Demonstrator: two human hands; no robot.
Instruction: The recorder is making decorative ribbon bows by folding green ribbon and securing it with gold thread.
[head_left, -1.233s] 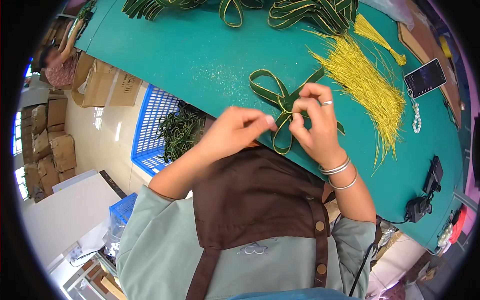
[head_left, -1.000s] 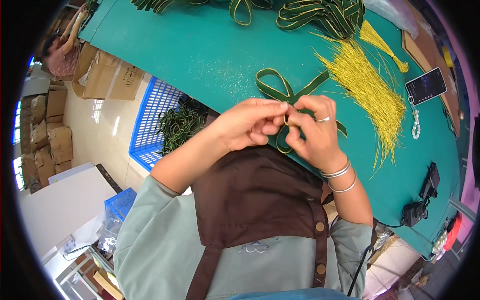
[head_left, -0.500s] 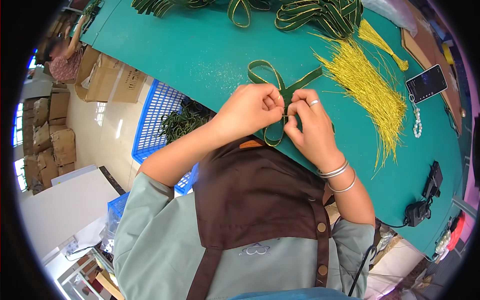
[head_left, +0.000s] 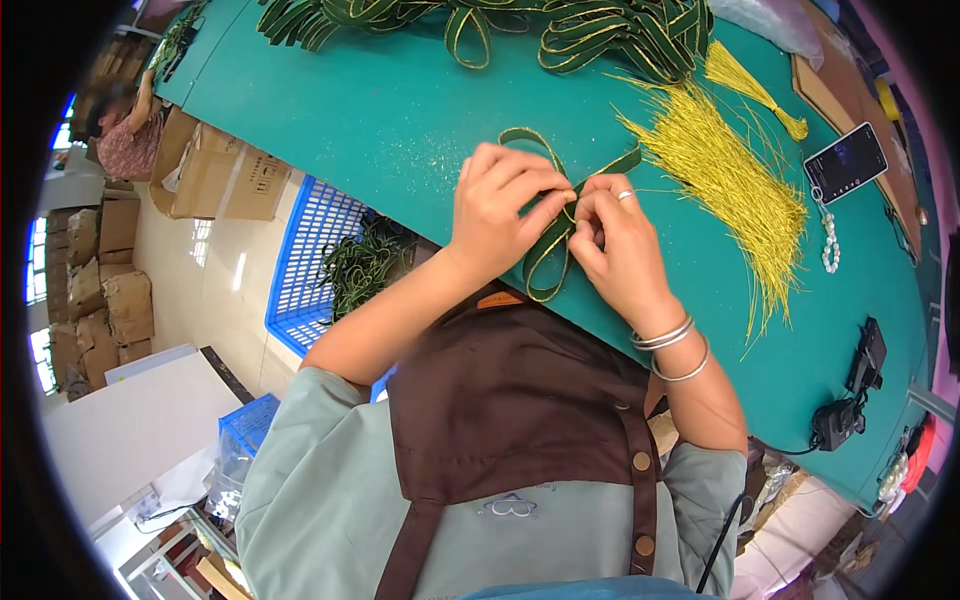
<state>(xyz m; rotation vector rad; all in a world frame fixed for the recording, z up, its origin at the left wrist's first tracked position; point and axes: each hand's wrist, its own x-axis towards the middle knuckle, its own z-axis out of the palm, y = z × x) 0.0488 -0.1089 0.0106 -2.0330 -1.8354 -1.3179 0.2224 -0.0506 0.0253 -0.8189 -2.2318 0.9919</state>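
At the near edge of the green table lies a ribbon bow [head_left: 547, 262], dark green with gold edges. One loop shows behind my left hand, another hangs toward my apron, and a flat tail points to the upper right. My left hand [head_left: 500, 215] is closed, thumb and forefinger pinched together at the bow's middle. Just right of it, my right hand [head_left: 622, 245] has its fingers curled and closed beside the same middle. A thin gold tie seems to be between the fingertips, mostly hidden by them. A large bundle of gold ties [head_left: 735, 185] fans out right of my right hand.
Green ribbon loops [head_left: 630, 35] are heaped along the table's far side. A smaller gold bunch [head_left: 755, 90], a phone [head_left: 846, 165] with a bead strap and a black device [head_left: 838, 425] lie rightward. Blue basket [head_left: 300, 265] with ribbon pieces stands left; another person [head_left: 130, 135] works far left.
My left hand has turned more upright, its fingertips moving up to the bow's middle. The gold strand seen between both hands is now mostly covered. The view has shifted slightly.
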